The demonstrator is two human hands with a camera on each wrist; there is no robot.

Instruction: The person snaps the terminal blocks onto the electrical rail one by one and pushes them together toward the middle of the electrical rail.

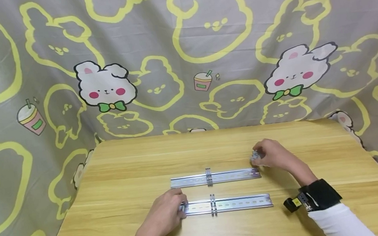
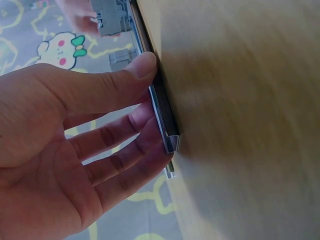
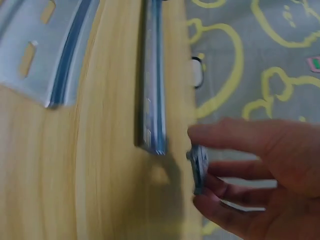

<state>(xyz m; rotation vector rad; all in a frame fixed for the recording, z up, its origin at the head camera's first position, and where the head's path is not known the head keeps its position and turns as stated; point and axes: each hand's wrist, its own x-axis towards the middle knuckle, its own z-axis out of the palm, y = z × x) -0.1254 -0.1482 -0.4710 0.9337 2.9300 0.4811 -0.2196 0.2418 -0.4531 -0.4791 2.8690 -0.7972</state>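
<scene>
Two slotted metal DIN rails lie parallel, a far rail (image 1: pixel 235 175) and a near rail (image 1: pixel 243 202). My left hand (image 1: pixel 163 212) grips the near rail's left end, thumb along one edge and fingers on the other in the left wrist view. A slim grey terminal block (image 3: pixel 199 167) is pinched between the thumb and fingers of my right hand (image 1: pixel 274 155), just beyond the far rail's right end. Narrow grey terminal blocks (image 1: pixel 209 177) sit across the far rail near its middle. Similar blocks (image 1: pixel 213 205) stand on the near rail.
The rails lie on a wood-grain table (image 1: pixel 138 163). A grey curtain (image 1: pixel 157 31) with rabbit prints hangs behind its back edge and along the sides. Black straps with small cameras (image 1: pixel 293 204) are on both wrists.
</scene>
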